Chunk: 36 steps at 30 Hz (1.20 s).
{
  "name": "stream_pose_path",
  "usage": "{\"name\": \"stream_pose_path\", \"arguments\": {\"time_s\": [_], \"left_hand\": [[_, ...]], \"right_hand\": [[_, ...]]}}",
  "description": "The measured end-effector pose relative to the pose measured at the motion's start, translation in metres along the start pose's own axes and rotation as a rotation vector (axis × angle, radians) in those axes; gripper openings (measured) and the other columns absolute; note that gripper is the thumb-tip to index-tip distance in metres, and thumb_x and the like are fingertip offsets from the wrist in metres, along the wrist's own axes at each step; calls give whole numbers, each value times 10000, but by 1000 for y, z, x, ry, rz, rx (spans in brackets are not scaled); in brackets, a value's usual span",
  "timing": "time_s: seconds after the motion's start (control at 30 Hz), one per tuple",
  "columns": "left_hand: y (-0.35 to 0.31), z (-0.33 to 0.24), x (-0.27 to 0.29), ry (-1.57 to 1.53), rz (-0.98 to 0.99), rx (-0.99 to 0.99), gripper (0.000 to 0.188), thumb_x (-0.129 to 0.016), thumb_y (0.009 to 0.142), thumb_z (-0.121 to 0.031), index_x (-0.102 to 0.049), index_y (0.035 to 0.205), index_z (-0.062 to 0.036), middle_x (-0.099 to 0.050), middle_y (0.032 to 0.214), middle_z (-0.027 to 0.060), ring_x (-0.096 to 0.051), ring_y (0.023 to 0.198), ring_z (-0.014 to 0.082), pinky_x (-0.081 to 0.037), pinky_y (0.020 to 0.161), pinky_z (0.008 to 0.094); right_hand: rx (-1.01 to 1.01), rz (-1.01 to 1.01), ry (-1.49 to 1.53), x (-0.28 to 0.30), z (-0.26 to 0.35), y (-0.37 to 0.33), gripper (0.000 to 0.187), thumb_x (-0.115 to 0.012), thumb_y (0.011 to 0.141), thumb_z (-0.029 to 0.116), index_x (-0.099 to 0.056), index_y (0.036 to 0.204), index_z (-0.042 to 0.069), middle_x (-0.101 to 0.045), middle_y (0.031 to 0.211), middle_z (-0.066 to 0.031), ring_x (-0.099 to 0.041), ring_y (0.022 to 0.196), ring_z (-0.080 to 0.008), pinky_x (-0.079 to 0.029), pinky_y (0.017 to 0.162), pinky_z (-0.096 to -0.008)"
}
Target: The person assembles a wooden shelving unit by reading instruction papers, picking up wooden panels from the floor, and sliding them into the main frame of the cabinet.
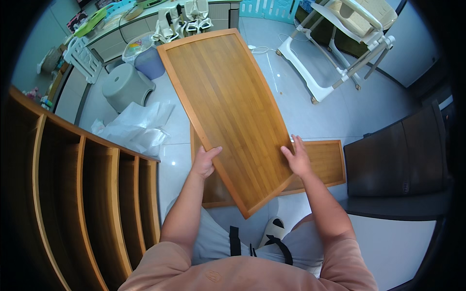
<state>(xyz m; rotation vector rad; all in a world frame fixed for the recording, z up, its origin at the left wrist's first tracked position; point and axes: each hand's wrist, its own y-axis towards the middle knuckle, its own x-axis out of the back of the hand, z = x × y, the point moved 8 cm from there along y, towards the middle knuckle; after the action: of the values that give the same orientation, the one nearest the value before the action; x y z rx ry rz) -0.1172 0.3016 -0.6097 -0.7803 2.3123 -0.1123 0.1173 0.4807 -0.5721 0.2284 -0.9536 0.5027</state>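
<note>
The framed wooden panel [233,106] lies crosswise over the lower panel [323,162], the left hand [204,163] curling fingers around one long edge, the right hand [298,159] open-fingered at the other, apparently for balance.

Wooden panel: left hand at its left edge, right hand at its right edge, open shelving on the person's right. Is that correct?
Not quite: the head view shows the open shelving on the person's left. The left hand, right hand and wooden panel are as you say.
</note>
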Motion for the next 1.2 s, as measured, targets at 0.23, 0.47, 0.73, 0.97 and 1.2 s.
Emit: {"name": "stream_pose_path", "arguments": {"time_s": [0.23, 0.47, 0.73, 0.97, 1.2], "left_hand": [[-5, -9, 18, -131, -26, -33, 364, -532, 835, -118, -427, 1167, -12, -540, 1078, 111, -544, 971, 238, -469, 806, 351], [-2, 16, 105, 242, -449, -89, 368, -477, 892, -244, -435, 1143, 21, -543, 1079, 127, -540, 958, 221, -447, 810, 337], [-39, 16, 139, 265, -685, 140, 444, -435, 902, -334, -480, 1065, 76, -533, 1090, 171, -560, 932, 269, -474, 784, 378], [-25, 9, 131, 109, -773, 61, 488, -362, 921, -354, -433, 1135, 78, -509, 1138, 172, -544, 984, 283, -481, 805, 377], [-7, 23, 127, 59, -741, 66, 507, -295, 932, -368, -405, 1165, 69, -486, 1164, 182, -534, 1006, 293, -481, 830, 402]], "right_hand": [[-232, 254, 625, -19, -42, 35, 290, -579, 824, 277, -605, 874, -8, -587, 684, -54, -504, 605, -111, -412, 569, -258], [-28, 243, 511, -35, 6, 33, 280, -540, 856, 264, -606, 926, 1, -608, 771, -19, -508, 655, -94, -413, 604, -246], [-3, 721, 1057, -41, 100, 12, 327, -457, 902, 243, -563, 1078, -11, -600, 942, -32, -534, 838, -79, -430, 743, -223], [74, 837, 1244, -25, 118, 8, 389, -444, 908, 244, -454, 1224, 18, -565, 1090, -53, -533, 961, -101, -422, 837, -235], [86, 822, 1445, 7, 110, -1, 431, -420, 910, 287, -414, 1259, 35, -511, 1182, -70, -504, 1043, -136, -433, 849, -288]]}}
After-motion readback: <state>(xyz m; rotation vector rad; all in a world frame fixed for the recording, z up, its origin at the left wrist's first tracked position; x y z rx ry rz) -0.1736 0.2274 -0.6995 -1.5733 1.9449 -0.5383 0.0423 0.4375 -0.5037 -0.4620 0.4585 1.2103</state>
